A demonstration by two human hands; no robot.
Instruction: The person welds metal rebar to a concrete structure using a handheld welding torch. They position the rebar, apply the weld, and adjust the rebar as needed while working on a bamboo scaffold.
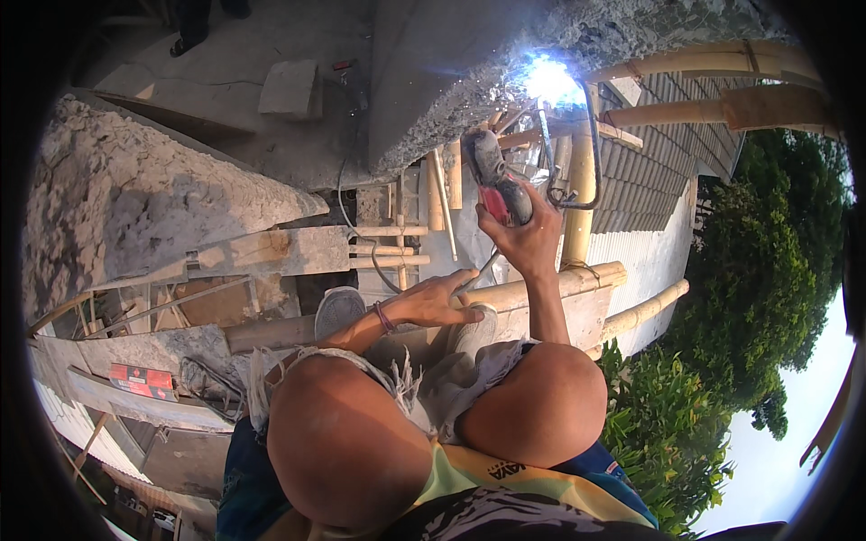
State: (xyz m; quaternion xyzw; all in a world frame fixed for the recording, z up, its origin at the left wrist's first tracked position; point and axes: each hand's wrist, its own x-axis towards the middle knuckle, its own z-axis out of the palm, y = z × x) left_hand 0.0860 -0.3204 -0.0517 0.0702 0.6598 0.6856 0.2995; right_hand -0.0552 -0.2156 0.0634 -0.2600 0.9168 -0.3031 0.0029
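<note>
From my remote post I place everything by the bent steel bar (594, 144): a blue-white glare (550, 81) burns beside its upper end, so I judge welding is the step in hand. Left of the bar, the right hand (532, 230) wraps its fingers round a red-and-grey handheld tool (494, 194), perhaps an electrode holder. Well below and left of the bar, the left hand (437, 300) has thumb and fingers parted; I can't tell whether it touches anything. Next, I think, calls for a steady right wrist, since glare hides the contact.
</note>
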